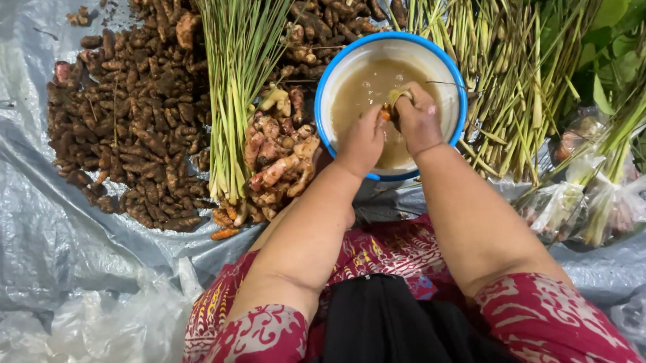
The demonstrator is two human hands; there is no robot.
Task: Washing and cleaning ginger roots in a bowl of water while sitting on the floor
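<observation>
Left hand: the left hand (362, 140) was curled at the near side of the basin, fingertips pinching a small orange root piece (385, 115).
Right hand: the right hand (417, 119) was closed round the pale upper end of the same piece; how tightly could not be told.
Root piece: held between both hands, just above the water surface.
Basin: the white basin with blue rim (324, 87) held cloudy brown water (366, 85), directly under the hands.
Washed roots: a heap of pinkish cleaned roots (279, 169) lay just left of the left hand.
Unwashed roots: a dark soil-covered pile (131, 117) lay farther left on the grey plastic sheet (19, 216).
Lemongrass: bundles (242, 76) stood on both sides of the basin.
Advice, as judged: rubbing was best kept low over the water, thumbs working the creases, grip firm since the wet skin looked slippery.
</observation>
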